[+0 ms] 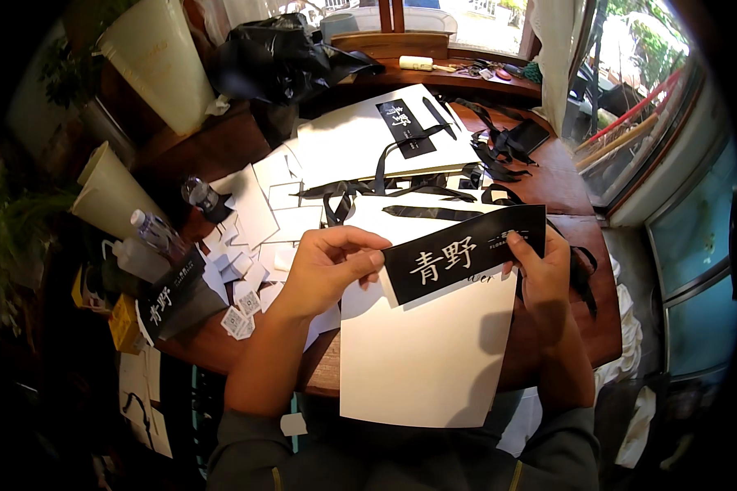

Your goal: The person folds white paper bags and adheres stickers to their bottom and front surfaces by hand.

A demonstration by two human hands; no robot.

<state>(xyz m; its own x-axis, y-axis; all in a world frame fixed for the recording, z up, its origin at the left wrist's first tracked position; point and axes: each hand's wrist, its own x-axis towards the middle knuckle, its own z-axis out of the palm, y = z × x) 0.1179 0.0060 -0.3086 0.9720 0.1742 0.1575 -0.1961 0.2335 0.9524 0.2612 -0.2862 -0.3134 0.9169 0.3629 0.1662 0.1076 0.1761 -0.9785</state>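
Observation:
A black paper label [446, 260] with white lettering is stretched between my hands, slightly tilted up to the right. My left hand [329, 268] pinches its left end between thumb and fingers. At the other end, my right hand [544, 274] has its thumb on the front face and its fingers behind. Below the label lies a white paper bag [422, 360], flat and reaching over the near table edge. Dark printing on it is partly covered by the label. A black ribbon handle [430, 213] lies across the bag's far end.
Farther back lies a white paper bag [336, 135] with a black label, near tangled black ribbons [508, 143]. Left are small white cards [239, 319], black labels [172, 299], a clear bottle [157, 233] and a cream bucket [116, 190]. A black plastic bag [274, 61] sits behind.

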